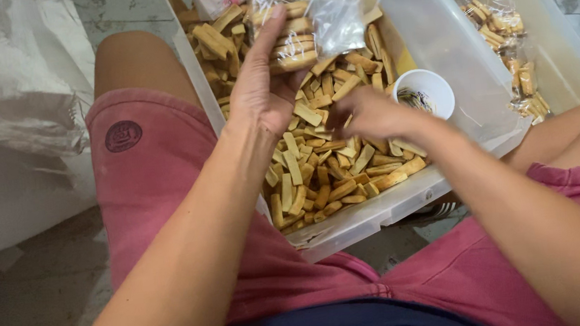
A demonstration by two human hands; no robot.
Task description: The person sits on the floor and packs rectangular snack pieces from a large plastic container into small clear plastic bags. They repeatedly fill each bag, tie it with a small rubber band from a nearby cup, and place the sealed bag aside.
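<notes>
Seen from the head camera, a left hand (pixel 262 80) is raised palm-up over a clear plastic tub (pixel 434 36), its fingers curled around a clear plastic bag (pixel 305 23) of stacked tan biscuit sticks lying crosswise, long axes left to right. The right hand (pixel 363 113) reaches low among loose golden biscuit sticks (pixel 326 173); its fingers are blurred, grip unclear. Just beyond them stands a small white cup (pixel 428 89).

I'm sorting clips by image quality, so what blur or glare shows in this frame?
Head view: the right hand is smeared by motion blur over the biscuit sticks; the left hand is sharper; the clear plastic bag it holds shows pale glare; lighting is soft and even, with faint shadows.
</notes>
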